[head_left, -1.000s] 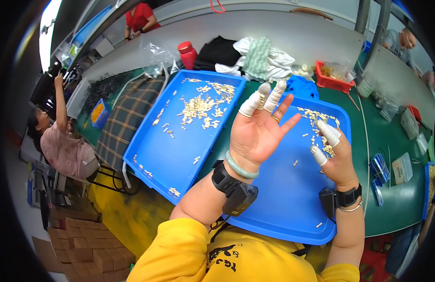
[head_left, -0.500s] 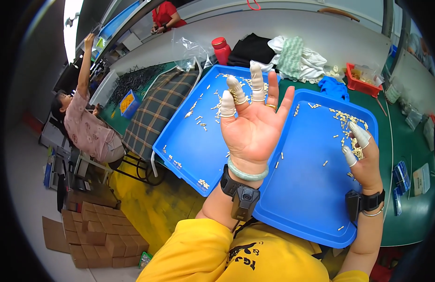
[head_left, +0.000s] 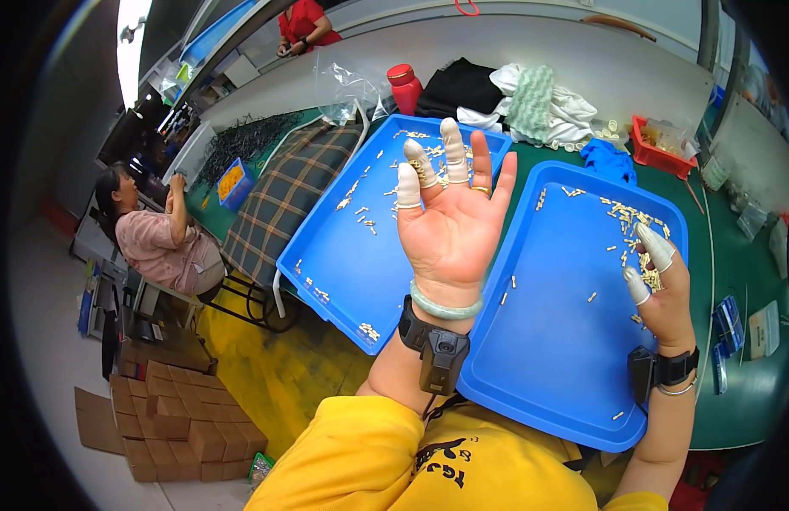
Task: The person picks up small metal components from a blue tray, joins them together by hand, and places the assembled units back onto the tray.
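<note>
Nr the far R corner of the R tray [head_left: 556, 358], brass-coloured pieces [head_left: 652, 279] are loosely heaped, w/ a few strays scattered over its floor. The heap is placed right by the R hand [head_left: 669, 311], held over the tray's R edge; the L hand [head_left: 450, 243] is well apart from it. R thumb and index tips are parted, w/ pieces seen btwn them; nothing is seen clamped there, and contact can't be confirmed. No common long axis is shared in the heap. One stray piece [head_left: 592, 297] is seen L of the R thumb, its long axis slanted approx. toward the far R corner.

Above the R edge of the L tray [head_left: 343, 264], the L hand is raised palm-up, fingers spread. White finger cots [head_left: 455, 157] are worn on thumb, index & middle. Along the index cot a short row of brass-coloured bits [head_left: 418, 174] is seen; how it's held can't be told. More pieces are strewn nr the L tray's far edge, L edge & near R corner.

Both trays are set side by side on the green worktop [head_left: 739, 264], w/ a blue cloth [head_left: 610, 162] and red bin [head_left: 658, 158] beyond the R tray's far edge.
</note>
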Action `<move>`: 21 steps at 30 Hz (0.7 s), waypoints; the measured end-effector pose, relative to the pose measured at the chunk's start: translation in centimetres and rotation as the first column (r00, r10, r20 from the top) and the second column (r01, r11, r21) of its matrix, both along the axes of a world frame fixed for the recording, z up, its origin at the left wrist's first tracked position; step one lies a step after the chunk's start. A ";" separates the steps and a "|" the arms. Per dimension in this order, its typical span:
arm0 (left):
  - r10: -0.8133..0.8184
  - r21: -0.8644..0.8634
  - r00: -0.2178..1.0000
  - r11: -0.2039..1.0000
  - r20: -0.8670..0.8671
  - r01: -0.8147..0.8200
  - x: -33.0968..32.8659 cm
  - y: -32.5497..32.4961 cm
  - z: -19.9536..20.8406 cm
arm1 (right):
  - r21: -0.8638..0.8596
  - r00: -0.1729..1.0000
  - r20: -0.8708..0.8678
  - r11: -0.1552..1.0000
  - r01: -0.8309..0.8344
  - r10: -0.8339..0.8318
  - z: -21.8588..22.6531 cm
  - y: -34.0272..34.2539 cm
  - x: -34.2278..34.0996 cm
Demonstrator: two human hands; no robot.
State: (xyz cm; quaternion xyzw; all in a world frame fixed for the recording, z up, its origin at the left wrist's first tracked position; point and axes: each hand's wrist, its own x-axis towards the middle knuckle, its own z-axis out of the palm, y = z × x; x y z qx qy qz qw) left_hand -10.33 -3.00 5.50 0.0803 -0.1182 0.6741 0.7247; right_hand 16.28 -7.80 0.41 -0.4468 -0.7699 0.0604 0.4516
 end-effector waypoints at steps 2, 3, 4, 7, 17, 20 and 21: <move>-0.002 -0.009 1.000 1.000 0.016 0.002 0.1 0.0 0.0 | -0.008 1.000 0.001 1.000 0.009 -0.009 0.1 -0.1 0.1; -0.005 -0.010 1.000 1.000 0.018 0.005 0.0 0.2 -0.1 | -0.013 1.000 0.002 1.000 0.014 -0.014 0.1 -0.2 0.1; 0.030 0.003 1.000 1.000 0.002 -0.030 -0.3 0.5 -0.2 | -0.015 1.000 0.003 1.000 0.018 -0.018 0.1 -0.3 0.2; 0.086 0.021 0.996 0.996 -0.031 -0.086 -1.7 2.3 -0.6 | -0.003 1.000 -0.006 1.000 0.011 -0.011 0.1 -0.2 0.3; -0.187 -0.252 0.897 0.964 -0.400 0.088 3.6 5.4 -1.6 | -0.106 0.837 -0.544 0.994 -0.005 -0.054 -1.6 1.4 1.6; -0.220 -0.200 0.749 0.973 -0.626 0.119 7.5 7.0 -2.2 | -0.117 0.724 -0.687 0.992 -0.042 -0.050 -1.5 1.8 1.7; -0.217 -0.167 0.653 0.976 -0.725 0.139 8.9 7.4 -2.4 | -0.136 0.709 -0.702 0.990 -0.040 -0.068 -1.5 1.8 2.0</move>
